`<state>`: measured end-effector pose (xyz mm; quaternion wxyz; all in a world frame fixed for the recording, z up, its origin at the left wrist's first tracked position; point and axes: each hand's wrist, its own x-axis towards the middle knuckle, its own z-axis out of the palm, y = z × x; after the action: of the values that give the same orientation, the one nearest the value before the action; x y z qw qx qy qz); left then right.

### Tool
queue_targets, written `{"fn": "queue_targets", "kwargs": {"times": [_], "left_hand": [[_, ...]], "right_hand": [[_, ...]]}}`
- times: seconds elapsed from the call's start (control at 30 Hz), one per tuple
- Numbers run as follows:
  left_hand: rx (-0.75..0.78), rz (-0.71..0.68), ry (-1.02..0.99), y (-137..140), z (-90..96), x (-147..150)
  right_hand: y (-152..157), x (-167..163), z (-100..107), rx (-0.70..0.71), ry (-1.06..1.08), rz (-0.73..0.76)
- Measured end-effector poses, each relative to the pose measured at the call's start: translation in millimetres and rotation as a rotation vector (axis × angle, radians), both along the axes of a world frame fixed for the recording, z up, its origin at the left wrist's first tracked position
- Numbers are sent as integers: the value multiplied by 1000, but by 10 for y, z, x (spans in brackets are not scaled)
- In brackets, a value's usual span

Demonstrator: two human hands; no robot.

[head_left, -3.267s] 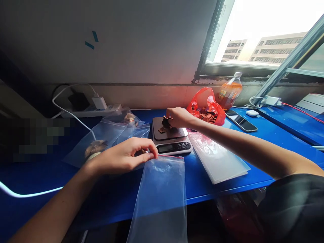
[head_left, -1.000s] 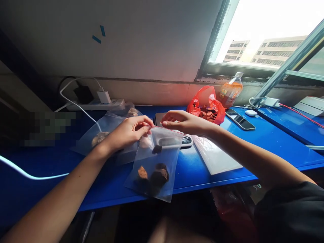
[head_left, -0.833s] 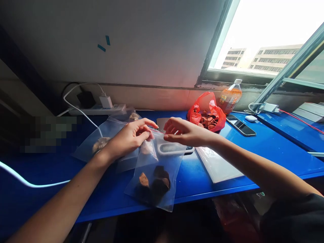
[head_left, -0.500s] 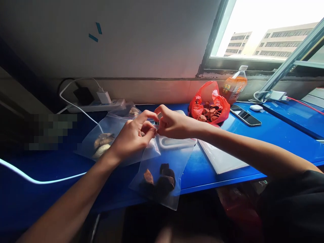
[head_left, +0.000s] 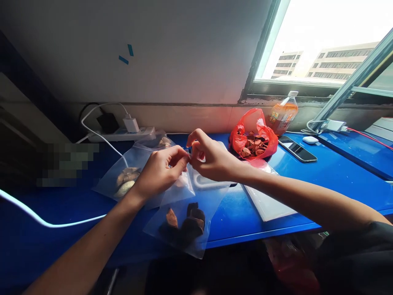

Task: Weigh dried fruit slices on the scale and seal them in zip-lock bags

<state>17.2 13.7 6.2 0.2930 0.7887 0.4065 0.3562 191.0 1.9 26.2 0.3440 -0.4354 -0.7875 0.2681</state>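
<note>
A clear zip bag (head_left: 184, 223) with several dark, dried, slice-like pieces in its bottom hangs over the front edge of the blue table. My left hand (head_left: 161, 170) pinches the bag's top edge between thumb and fingertips. Right beside it, my right hand (head_left: 211, 157) is closed with bent fingers on the same edge, its index finger arched up. The fingertips of both hands nearly meet, and they hide most of the bag's opening. Behind my left wrist lies another clear bag (head_left: 106, 178) holding pale and brown dried pieces (head_left: 126, 180).
A red plastic bag (head_left: 239, 135) of dried reddish-brown slices stands at the back, beside a bottle of orange drink (head_left: 284, 114). A phone (head_left: 297, 148), a white earbud case (head_left: 310, 140) and a white flat packet (head_left: 267, 200) lie rightward. A power strip (head_left: 144, 133) with chargers sits back left.
The bag's lower end has swung a little to the left. My right fingers have shifted along the top edge, closer to my left fingertips. The camera view has tilted slightly.
</note>
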Motion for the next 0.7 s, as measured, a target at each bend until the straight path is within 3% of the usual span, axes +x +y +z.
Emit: {"fn": "queue_targets", "kwargs": {"times": [0.2, 0.33, 0.47, 0.7], "left_hand": [[117, 62, -79, -132, 141, -37], [291, 106, -66, -183, 198, -85], [391, 175, -160, -162, 266, -152], [395, 280, -171, -151, 354, -350]], "right_hand": [[-158, 113, 168, 60, -9, 34], [-242, 188, 260, 104, -75, 43], [-262, 220, 189, 140, -44, 31], [-327, 272, -52, 319, -98, -61]]}}
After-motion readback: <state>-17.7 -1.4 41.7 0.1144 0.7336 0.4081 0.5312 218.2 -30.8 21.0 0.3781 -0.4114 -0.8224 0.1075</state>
